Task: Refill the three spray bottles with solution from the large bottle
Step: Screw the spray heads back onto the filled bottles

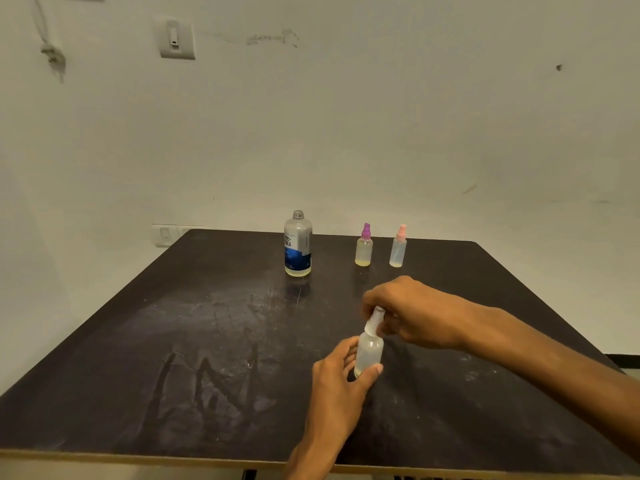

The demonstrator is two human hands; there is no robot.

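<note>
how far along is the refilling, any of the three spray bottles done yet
Looks near the end. The large bottle stands uncapped and almost empty. The purple-topped bottle and pink-topped bottle stand capped; their fill is unclear. In hand: the left hand holds the white-topped bottle while the right hand grips its sprayer. Left: recap the large bottle.

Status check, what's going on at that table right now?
Left hand grips clear spray bottle. Right hand pinches its spray top. Large bottle uncapped. Nothing blocking.
</note>
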